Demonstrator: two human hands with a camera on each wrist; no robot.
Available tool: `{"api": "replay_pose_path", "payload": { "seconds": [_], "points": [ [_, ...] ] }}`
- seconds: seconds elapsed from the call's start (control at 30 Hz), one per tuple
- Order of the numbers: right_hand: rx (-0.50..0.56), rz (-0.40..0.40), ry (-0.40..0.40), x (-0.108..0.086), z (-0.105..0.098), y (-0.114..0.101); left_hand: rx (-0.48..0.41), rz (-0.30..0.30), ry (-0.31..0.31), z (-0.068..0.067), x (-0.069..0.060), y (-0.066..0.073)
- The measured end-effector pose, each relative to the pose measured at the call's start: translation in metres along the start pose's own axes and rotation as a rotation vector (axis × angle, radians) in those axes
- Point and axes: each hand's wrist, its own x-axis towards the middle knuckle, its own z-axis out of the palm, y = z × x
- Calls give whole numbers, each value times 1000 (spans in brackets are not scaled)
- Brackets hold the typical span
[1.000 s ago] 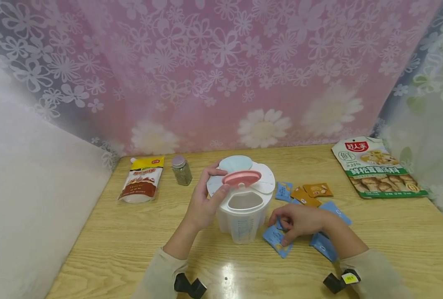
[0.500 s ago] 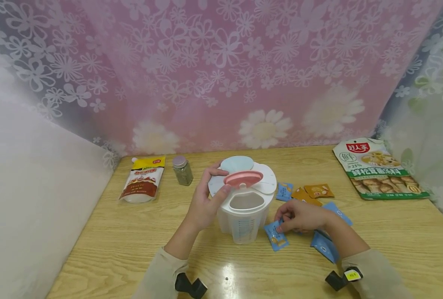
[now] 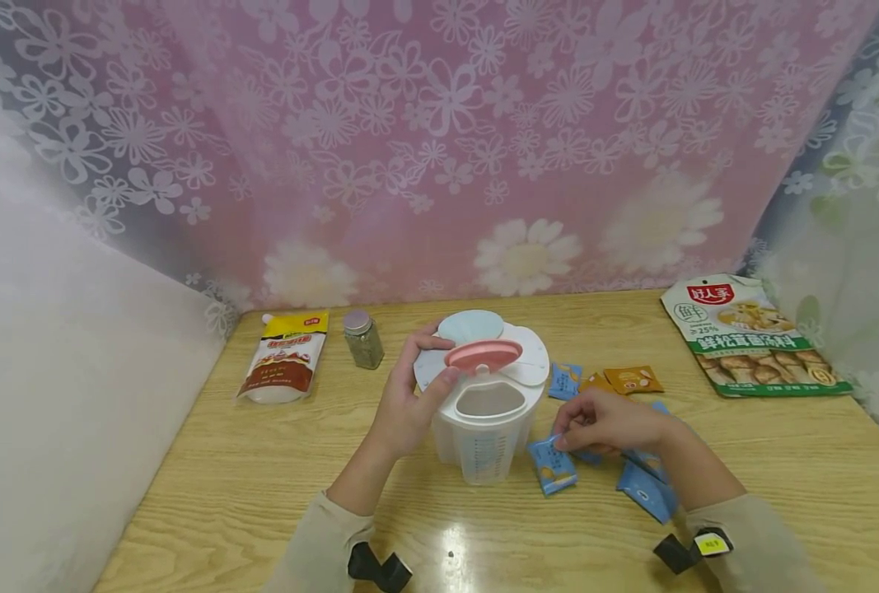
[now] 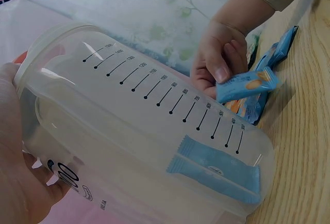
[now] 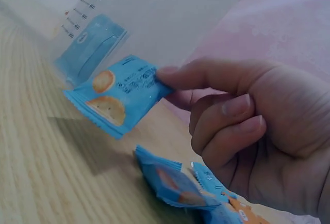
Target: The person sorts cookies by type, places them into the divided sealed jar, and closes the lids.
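My left hand (image 3: pixel 409 399) grips the left side of a clear plastic storage container (image 3: pixel 483 453), its thumb by the pink flap (image 3: pixel 483 356) on the white lid. The front compartment's opening is uncovered. Through the container's wall, the left wrist view shows one blue snack packet (image 4: pixel 216 170) lying inside at the bottom. My right hand (image 3: pixel 610 424) pinches another blue biscuit packet (image 5: pixel 121 95) by one corner between thumb and forefinger, its other fingers curled. This packet hangs just above the table, to the right of the container and apart from it.
Several more blue packets (image 3: pixel 642 490) and orange-brown packets (image 3: pixel 633 379) lie right of the container. A large mushroom-picture bag (image 3: pixel 758 338) lies at the right back. At the left back stand a spice jar (image 3: pixel 363 339) and a brown-and-white pouch (image 3: pixel 283 358).
My right hand has picked the blue biscuit packet up by its corner and shifted slightly up and right, turning the packet more upright. The left hand and container stay in place.
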Motion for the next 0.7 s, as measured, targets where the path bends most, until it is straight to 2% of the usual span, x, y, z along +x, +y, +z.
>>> {"api": "replay_pose_path", "payload": {
  "seconds": [0.13, 0.37, 0.6, 0.7],
  "points": [
    [10, -101, -27, -4, -3, -6, 6, -6, 0, 0, 0, 0],
    [44, -230, -75, -8, 0, -20, -2, -3, -5, 0, 0, -1],
    [90, -479, -172, -11, 3, -38, -5, 4, -4, 1, 0, -1],
    [121, -557, -193, -14, 5, -46, -3, 8, -5, 0, 0, -1]
  ]
}}
